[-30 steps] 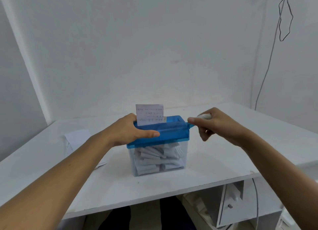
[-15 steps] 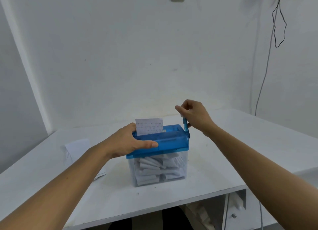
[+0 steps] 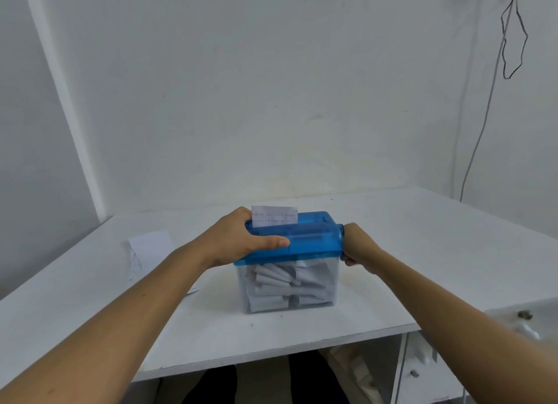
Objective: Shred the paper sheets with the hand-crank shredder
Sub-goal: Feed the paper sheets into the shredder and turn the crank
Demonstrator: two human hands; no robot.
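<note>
Centrally on white table: hand-crank shredder, blue lid over clear bin. Bin holds rolled paper shreds. Printed paper sheet stands upright in lid slot, upper part showing. Left hand grips lid's left end, thumb along front edge. Right hand at lid's right end, fingers curled round crank; handle mostly hidden. Loose sheets lie flat on table, left of shredder, apart. Cable hangs on right wall.
</note>
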